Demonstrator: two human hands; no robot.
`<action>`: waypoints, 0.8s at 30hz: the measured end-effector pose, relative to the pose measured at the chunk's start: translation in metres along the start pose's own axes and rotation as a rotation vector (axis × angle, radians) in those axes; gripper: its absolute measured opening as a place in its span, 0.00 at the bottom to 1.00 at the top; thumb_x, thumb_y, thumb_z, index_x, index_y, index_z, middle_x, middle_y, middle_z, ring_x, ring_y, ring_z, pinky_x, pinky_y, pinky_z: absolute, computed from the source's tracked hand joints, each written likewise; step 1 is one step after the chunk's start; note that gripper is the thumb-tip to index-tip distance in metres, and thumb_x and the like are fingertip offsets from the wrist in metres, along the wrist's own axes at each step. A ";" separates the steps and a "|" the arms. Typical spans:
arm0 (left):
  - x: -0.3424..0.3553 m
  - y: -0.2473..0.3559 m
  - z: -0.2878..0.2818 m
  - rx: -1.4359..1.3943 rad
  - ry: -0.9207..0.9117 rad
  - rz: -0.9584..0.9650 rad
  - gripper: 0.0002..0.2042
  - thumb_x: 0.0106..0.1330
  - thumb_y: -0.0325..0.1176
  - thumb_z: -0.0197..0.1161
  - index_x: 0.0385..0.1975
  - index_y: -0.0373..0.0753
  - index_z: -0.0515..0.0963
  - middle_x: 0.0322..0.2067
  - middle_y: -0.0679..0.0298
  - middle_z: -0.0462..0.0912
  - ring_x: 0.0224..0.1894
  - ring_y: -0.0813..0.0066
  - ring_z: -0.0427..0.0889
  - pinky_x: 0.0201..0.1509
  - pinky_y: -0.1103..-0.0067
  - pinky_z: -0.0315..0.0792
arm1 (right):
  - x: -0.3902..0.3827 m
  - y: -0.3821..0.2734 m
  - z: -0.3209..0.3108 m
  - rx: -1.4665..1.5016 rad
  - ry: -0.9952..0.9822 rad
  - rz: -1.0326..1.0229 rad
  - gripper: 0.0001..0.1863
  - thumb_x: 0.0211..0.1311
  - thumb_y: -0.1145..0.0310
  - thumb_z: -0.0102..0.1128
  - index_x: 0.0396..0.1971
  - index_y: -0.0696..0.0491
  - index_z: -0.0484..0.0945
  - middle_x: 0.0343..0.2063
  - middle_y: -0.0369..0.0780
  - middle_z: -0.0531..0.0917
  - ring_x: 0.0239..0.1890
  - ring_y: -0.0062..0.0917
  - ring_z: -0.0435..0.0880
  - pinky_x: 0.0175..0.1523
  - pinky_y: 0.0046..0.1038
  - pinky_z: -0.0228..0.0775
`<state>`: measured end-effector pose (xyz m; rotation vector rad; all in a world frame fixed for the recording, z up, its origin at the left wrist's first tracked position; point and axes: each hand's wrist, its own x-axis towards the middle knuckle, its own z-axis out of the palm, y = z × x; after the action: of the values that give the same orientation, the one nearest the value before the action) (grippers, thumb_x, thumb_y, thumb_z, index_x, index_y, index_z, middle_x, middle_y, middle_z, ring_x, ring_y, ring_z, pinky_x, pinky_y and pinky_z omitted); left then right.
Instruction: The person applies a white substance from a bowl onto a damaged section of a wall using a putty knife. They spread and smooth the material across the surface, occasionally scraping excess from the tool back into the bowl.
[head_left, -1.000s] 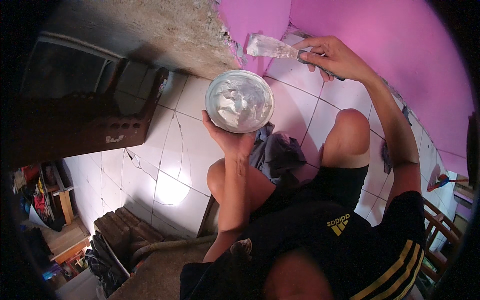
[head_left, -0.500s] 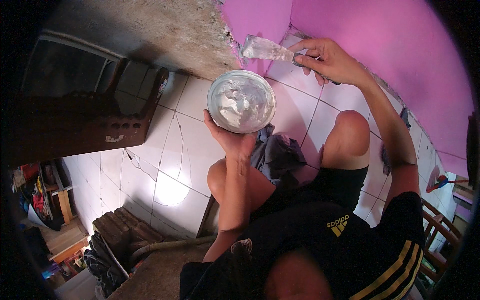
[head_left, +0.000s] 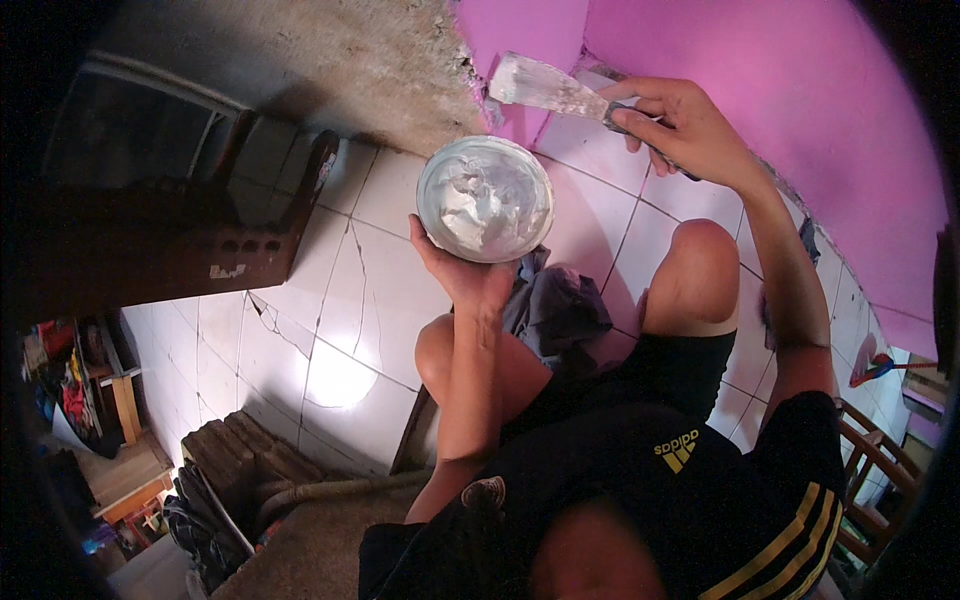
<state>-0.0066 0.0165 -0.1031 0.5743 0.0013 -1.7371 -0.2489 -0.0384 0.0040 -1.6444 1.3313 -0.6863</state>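
Observation:
My left hand holds up a round bowl from below and its near side, the thumb at its left. White paste with a rough, scooped surface lies inside it. In my right hand is a putty knife, gripped by its dark handle. Its wide blade, smeared with white, points left at the pink wall's edge, beyond the bowl and apart from it. Some fingers of my left hand are hidden under the bowl.
A pink wall meets a bare rough wall ahead. A dark wooden cabinet stands left on white floor tiles. Dark cloth lies between my knees. Stacked bricks and a wooden chair are behind.
The putty knife has shifted slightly, its blade tip a little higher and my right hand a little further right. The bowl has stayed nearly still.

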 end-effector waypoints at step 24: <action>0.005 0.001 -0.010 -0.024 -0.003 0.023 0.36 0.59 0.65 0.43 0.63 0.50 0.59 0.62 0.60 0.58 0.64 0.54 0.58 0.64 0.50 0.55 | 0.013 0.027 0.011 0.147 -0.132 0.158 0.14 0.63 0.64 0.55 0.43 0.57 0.76 0.20 0.35 0.77 0.12 0.13 0.70 0.14 0.17 0.57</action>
<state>-0.0031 0.0148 -0.1132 0.5518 0.0128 -1.7134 -0.2492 -0.0483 -0.0265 -1.4259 1.2693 -0.5581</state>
